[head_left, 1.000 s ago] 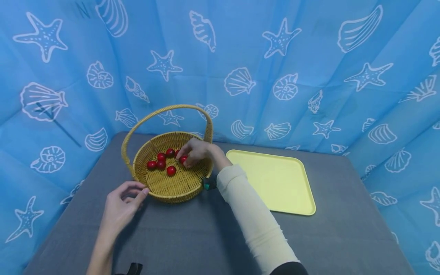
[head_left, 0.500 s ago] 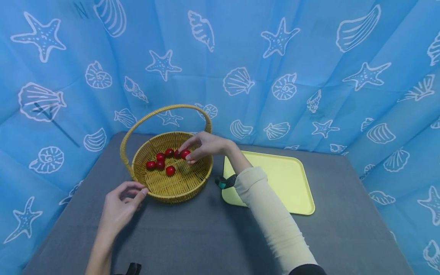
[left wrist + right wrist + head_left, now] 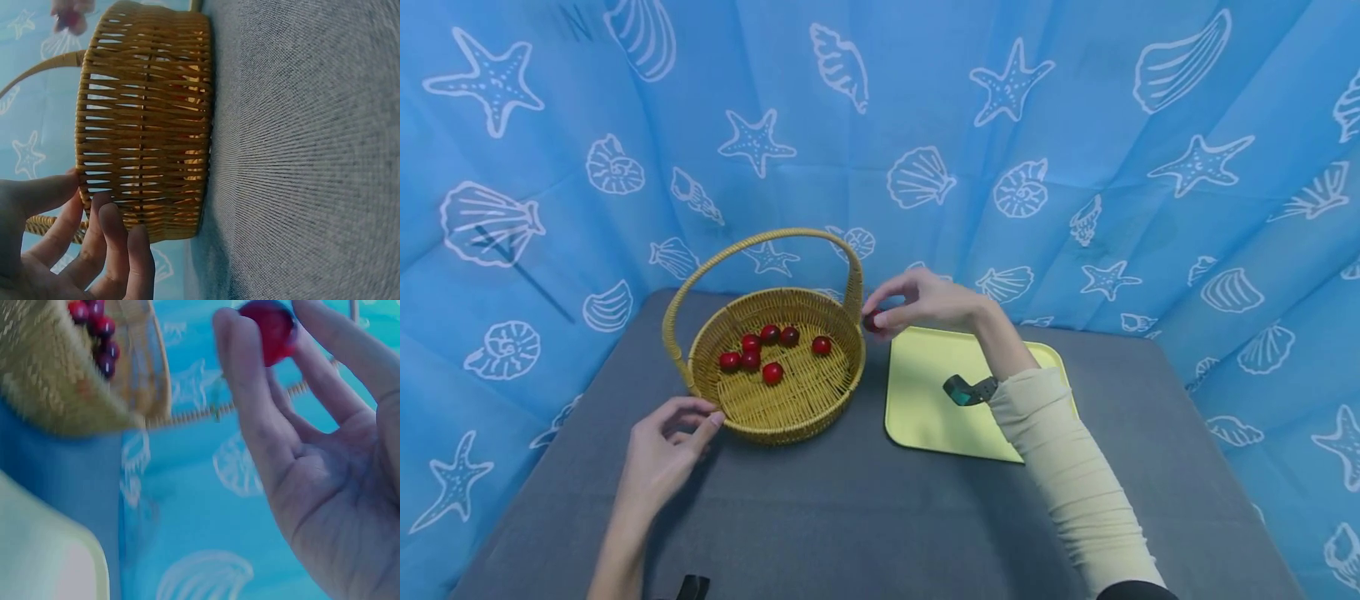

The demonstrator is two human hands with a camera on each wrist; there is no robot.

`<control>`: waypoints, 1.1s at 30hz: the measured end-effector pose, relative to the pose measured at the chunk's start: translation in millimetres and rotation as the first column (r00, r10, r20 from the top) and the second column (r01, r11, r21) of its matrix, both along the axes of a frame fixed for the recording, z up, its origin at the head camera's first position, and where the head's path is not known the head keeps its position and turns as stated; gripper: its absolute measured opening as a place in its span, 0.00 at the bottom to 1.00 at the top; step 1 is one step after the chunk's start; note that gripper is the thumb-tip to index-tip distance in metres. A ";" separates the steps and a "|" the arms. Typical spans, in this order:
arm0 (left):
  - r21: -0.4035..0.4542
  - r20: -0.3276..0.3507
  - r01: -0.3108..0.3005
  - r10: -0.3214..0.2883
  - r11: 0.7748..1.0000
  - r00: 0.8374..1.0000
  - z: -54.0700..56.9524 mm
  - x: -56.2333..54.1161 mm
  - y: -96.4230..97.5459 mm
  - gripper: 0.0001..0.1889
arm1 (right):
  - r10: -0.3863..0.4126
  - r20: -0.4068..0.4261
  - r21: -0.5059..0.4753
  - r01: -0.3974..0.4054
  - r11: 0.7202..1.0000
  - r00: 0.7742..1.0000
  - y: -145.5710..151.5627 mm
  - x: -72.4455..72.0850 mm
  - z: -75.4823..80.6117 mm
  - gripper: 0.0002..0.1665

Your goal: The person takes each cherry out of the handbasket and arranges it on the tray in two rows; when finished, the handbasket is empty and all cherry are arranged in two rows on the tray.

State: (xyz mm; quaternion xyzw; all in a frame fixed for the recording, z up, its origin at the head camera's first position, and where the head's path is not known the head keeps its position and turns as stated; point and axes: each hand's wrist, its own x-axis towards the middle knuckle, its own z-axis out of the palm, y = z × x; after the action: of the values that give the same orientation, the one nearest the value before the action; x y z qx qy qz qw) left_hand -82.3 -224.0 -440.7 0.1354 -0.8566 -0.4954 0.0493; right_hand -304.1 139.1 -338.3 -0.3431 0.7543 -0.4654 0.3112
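My right hand point(image 3: 928, 302) pinches a dark red cherry point(image 3: 872, 322) between thumb and fingertips, raised just right of the basket and over the tray's far left corner. In the right wrist view that cherry point(image 3: 273, 334) looks round and glossy. The round wicker basket point(image 3: 790, 430) stands on the table at left with its tall handle point(image 3: 790, 232) up. Several red cherries point(image 3: 772, 373) lie inside it, mostly toward the left and back. At the basket's near left rim my left hand point(image 3: 664, 446) grips the edge, thumb and fingers on the wicker point(image 3: 144, 131).
A yellow rectangular tray point(image 3: 940, 417) lies to the right of the basket, partly covered by my right forearm. Grey cloth point(image 3: 820, 525) covers the table. Behind it hangs a blue curtain point(image 3: 880, 108) with white shells and starfish.
My right hand has lifted a cherry out of the basket and carried it right, past the rim toward the tray. My left hand has stayed at the basket's rim.
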 end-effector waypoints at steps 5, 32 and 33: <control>0.006 0.003 -0.008 0.008 1.000 1.000 0.2 0.4 0.4 0.17 | -0.153 -0.070 0.031 0.155 0.987 0.986 38.9 -4.0 -5.1 0.19; 0.005 -0.007 -0.014 0.014 1.000 1.000 -1.6 0.4 2.1 0.17 | -0.329 -0.277 0.096 0.367 0.925 0.903 66.8 -9.3 -110.8 0.27; 0.003 -0.006 -0.016 0.016 1.000 1.000 -1.4 0.5 2.1 0.17 | -0.331 -0.288 0.097 0.372 0.923 0.899 65.7 -9.9 -112.5 0.26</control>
State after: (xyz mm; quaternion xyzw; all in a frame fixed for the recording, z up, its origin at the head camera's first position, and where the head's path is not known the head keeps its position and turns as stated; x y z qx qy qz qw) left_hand -81.7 -221.8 -442.0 0.1408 -0.8546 -0.4966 0.0557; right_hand -314.0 204.7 -450.7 -0.2360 0.8715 -0.4056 0.1426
